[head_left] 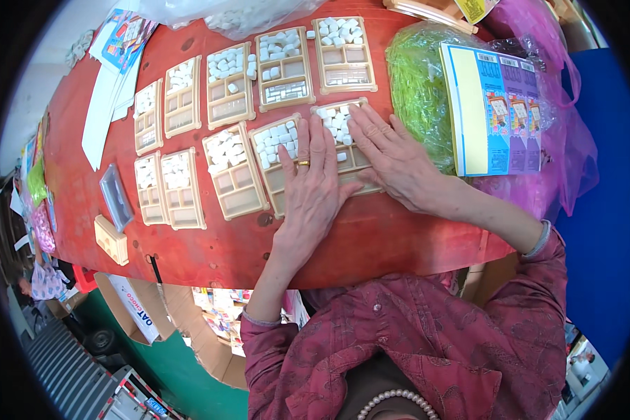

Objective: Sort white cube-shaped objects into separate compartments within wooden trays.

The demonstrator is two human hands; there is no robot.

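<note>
My left hand (306,192) lies palm down, fingers stretched, across the adjoining edges of two beige compartment trays in the near row. White, rounded block-like pieces (278,145) fill the upper part of the left one of these trays. Over the right tray's right side rests my right hand (399,164), its fingers also extended and touching the tray or its pieces. More white pieces (338,124) show between the two hands. Parts of both trays are hidden under my hands. Several similar trays (231,183) stand in two rows to the left and behind, with white pieces mostly in their upper compartments.
A bag of green shreds (416,91), printed cards (500,115) and a purple plastic bag (570,168) lie at the right. Papers (105,105), a clear case (115,198) and a beige box (110,239) sit left. Cardboard boxes (138,308) stand below the table's near edge.
</note>
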